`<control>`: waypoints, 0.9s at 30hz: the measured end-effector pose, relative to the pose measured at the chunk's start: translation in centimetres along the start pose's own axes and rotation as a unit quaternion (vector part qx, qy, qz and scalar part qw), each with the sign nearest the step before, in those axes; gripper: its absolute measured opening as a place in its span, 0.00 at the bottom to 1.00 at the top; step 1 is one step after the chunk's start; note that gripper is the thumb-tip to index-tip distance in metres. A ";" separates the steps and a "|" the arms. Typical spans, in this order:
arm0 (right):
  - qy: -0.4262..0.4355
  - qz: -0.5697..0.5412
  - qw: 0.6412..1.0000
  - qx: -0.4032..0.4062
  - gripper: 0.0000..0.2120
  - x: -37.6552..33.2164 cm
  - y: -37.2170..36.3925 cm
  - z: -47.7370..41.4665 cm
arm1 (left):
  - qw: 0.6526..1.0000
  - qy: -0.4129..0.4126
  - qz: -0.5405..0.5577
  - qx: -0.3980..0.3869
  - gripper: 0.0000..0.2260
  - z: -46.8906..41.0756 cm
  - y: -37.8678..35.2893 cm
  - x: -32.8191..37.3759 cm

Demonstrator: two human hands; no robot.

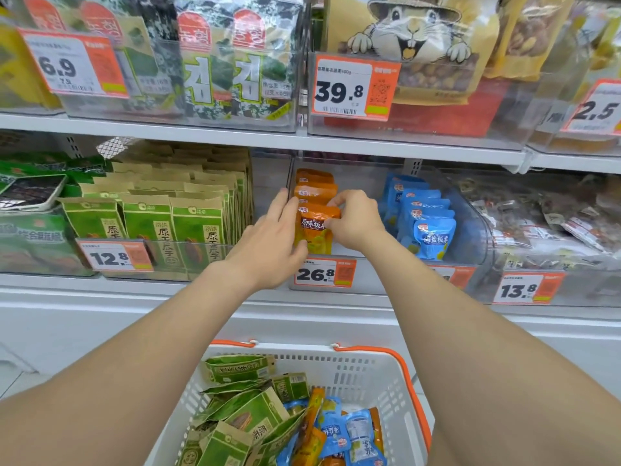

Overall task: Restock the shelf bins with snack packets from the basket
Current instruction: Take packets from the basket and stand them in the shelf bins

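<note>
In a shop aisle, before white shelves (235,137). Nearest, low down: a white basket (386,375) with mixed snack packets (255,412) inside. Further, in the middle clear bin (376,274) above the price tag (324,273): the front orange packet (316,227), upright. Presses flat on its left side with the left hand (272,237), fingers straight. Pinches its upper right edge with the right hand (356,220), fingers curled. Behind it, a row of orange packs (314,183). Just beside on the right, blue packets (430,223); in the left bin, green packets (168,223).

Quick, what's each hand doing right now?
Left hand: open, fingers straight against the front orange packet.
Right hand: closed, pinching that packet's upper right edge.
</note>
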State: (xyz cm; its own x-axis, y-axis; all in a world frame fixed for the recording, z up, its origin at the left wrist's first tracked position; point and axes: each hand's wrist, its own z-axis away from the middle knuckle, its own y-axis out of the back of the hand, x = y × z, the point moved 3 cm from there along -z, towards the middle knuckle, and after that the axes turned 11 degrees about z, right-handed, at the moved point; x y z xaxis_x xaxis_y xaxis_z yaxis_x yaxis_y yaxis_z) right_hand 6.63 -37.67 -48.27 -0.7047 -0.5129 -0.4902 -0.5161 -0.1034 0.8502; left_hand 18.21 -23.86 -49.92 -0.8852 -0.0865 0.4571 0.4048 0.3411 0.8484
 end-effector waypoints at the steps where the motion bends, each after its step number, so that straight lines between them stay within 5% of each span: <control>1: 0.007 -0.001 1.000 -0.006 0.11 -0.1 -0.2 0.0 | 1.000 -0.003 0.002 0.000 0.34 0.0 0.0 -0.1; 16: -0.047 0.072 0.995 -0.051 0.15 0.5 0.0 1.3 | 0.997 0.000 -0.063 0.052 0.32 0.8 -0.2 0.3; 22: 0.024 0.124 0.992 0.005 0.04 -1.1 2.8 4.5 | 0.957 -0.134 -0.166 0.199 0.11 2.6 1.1 2.7; 27: 0.071 0.146 0.986 -0.038 0.09 -2.0 4.9 9.3 | 0.927 -0.284 -0.172 0.173 0.04 5.1 -2.4 3.1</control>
State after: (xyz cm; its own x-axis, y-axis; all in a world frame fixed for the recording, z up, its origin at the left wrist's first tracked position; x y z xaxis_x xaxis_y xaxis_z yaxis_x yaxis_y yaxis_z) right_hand 0.96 -29.26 -44.93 -0.7399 -0.6435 -0.1961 -0.2606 0.0054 0.9654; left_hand 13.31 -20.23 -51.92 -0.9661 0.2273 -0.1220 0.0651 0.6725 0.7372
